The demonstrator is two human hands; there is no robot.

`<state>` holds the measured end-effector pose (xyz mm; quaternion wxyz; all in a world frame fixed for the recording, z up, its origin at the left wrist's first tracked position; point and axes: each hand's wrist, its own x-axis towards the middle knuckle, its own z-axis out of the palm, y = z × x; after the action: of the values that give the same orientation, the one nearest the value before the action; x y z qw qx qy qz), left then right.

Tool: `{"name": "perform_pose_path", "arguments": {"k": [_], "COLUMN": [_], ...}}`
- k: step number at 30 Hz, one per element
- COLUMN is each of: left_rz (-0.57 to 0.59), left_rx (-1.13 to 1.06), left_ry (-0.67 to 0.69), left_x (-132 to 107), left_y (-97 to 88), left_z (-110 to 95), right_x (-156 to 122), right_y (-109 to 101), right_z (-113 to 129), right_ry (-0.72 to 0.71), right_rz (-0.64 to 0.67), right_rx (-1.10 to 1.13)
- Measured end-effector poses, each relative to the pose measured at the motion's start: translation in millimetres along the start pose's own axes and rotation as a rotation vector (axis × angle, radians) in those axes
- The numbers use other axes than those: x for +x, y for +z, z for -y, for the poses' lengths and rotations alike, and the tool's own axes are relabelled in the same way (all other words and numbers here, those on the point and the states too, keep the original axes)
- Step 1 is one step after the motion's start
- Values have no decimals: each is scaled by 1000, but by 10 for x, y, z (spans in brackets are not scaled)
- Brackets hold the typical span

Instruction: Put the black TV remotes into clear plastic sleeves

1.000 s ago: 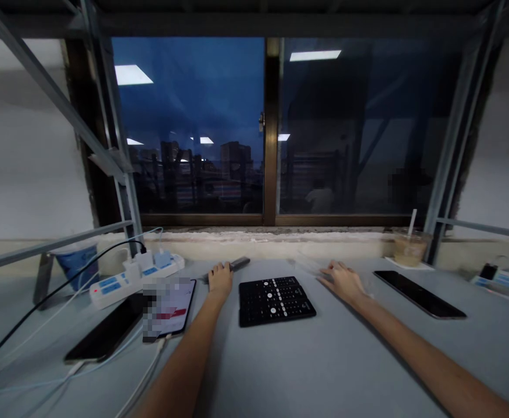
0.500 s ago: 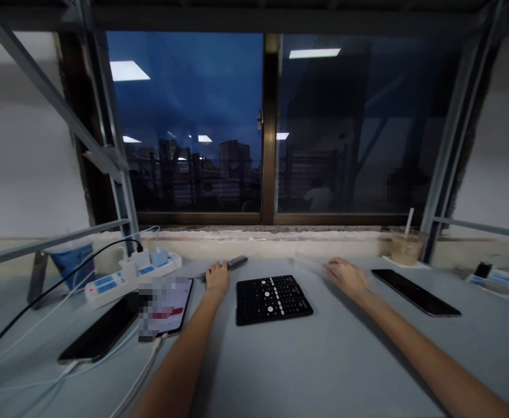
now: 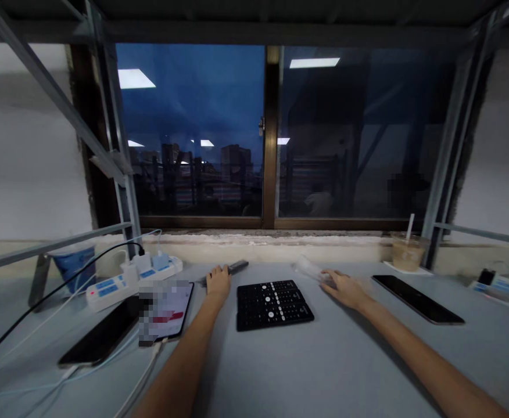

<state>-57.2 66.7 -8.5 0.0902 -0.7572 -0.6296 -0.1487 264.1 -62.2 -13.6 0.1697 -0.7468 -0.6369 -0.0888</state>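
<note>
My left hand (image 3: 218,282) is closed over a dark, slim bar-shaped object (image 3: 239,266), whose far end sticks out to the right of the fingers. What kind of thing it is, I cannot make out. Several black remote controls (image 3: 275,305) lie side by side on the table between my hands, with white and grey buttons facing up. My right hand (image 3: 345,288) is low over the table with its fingers apart. Just beyond its fingertips lies a crumpled, see-through plastic piece (image 3: 309,267); I cannot tell whether they touch.
Left on the table (image 3: 254,377) are a lit phone (image 3: 176,313), a dark phone (image 3: 104,334), cables, a power strip (image 3: 106,289) and a blue cup (image 3: 74,270). Right are a black tablet-like device (image 3: 418,299) and a drink cup with straw (image 3: 407,252). Metal frame posts (image 3: 126,203) flank the window.
My right hand's fingers have spread from a more curled pose, and the hand has moved slightly left. The clear plastic looks less blurred. My left hand stays on the dark bar; the view tilts slightly up.
</note>
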Motion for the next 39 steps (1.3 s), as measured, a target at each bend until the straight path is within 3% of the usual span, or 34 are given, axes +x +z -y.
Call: {"name": "perform_pose_path", "arguments": {"k": [7, 16, 22, 26, 34, 36, 39], "left_rz": [-11, -32, -80, -141, -492, -515, -423], "left_rx": [-1, -31, -69, -91, -223, -230, -232], "left_ry": [7, 17, 23, 35, 274, 326, 428], "left_x": [-1, 22, 2, -14, -41, -79, -136], "left_y": [12, 41, 33, -7, -257, -309, -328], "left_z": [6, 29, 37, 17, -159, -224, -289], "right_x": [-26, -31, 12, 30, 15, -2, -42], "right_y": [0, -23, -63, -87, -79, -95, -108], "right_z": [54, 65, 18, 72, 279, 326, 405], "right_ry": [-15, 26, 46, -4, -100, -119, -80], "right_rz": [56, 6, -246, -420, -454, -460, -418], "right_rx": [-84, -28, 35, 260, 459, 545, 696]}}
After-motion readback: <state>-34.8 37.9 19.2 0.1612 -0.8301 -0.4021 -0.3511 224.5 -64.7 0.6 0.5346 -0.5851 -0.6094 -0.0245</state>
